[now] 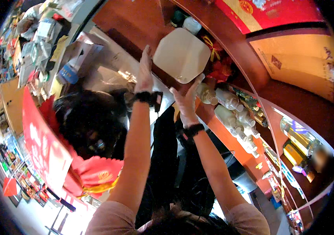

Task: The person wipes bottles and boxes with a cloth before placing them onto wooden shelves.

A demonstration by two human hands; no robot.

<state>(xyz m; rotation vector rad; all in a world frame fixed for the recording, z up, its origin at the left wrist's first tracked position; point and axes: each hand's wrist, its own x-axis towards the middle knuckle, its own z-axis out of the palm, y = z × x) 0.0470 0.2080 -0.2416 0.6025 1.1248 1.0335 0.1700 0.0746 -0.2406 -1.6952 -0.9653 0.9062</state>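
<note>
Both my hands are raised before a pale, square container or block with rounded corners (181,55), which stands on a red-brown wooden shelf. My left hand (145,70) is upright at its left, with a gap between palm and container. Near its lower right corner is my right hand (187,100), thumb apart from the fingers; the fingertips reach close to the edge, and whether they touch it I cannot tell. Neither hand is closed round anything. Dark bands circle both wrists. Behind the container are a white rounded item (192,25) and a dark green one (178,18).
Several white-capped bottles (228,100) line the shelf to the right. A yellow-orange box (299,64) fills the upper right shelf. At left lie cardboard boxes (80,55), a large dark rounded thing (92,123) and red decorations (46,141). A curved shelf edge (243,73) runs across the right.
</note>
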